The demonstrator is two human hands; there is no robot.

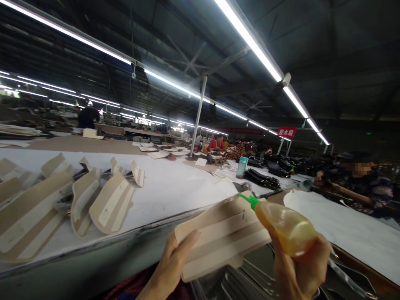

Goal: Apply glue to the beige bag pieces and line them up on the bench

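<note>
Nearest to me, my left hand [170,266] is grasping the beige board piece [218,237] by its near left corner, with the thumb lying across the face. It is being carried in the air just in front of the worktop's near edge, face up and sloping away, which, as I judge it, is giving me a full view of its raised strips.

My right hand [300,266] is clenching around the base of the squeeze bottle [286,227] of amber liquid. The bottle is lying tilted with its green nozzle [250,201] pointing at the piece's far right corner. I cannot tell whether the tip is touching. The tilt appears to be feeding the liquid toward the nozzle.

Beneath both hands, grey metal slats [250,279] are showing. I cannot tell what they belong to.

Beyond them, the white worktop [175,183] is running away to the far side. Along its near left edge, similar beige pieces [109,204] are lying in a row, overlapping slightly and face up, probably so that each face is staying exposed.

Toward the far right of the worktop, a teal cup [241,167] is standing upright beside a heap of dark straps [262,180].

At the right edge, a co-worker [359,183] is sitting with forearms resting on the surface. Further back, a grey post [198,116] is rising to the roof, and a red sign [286,132] is hanging by the light strip.
</note>
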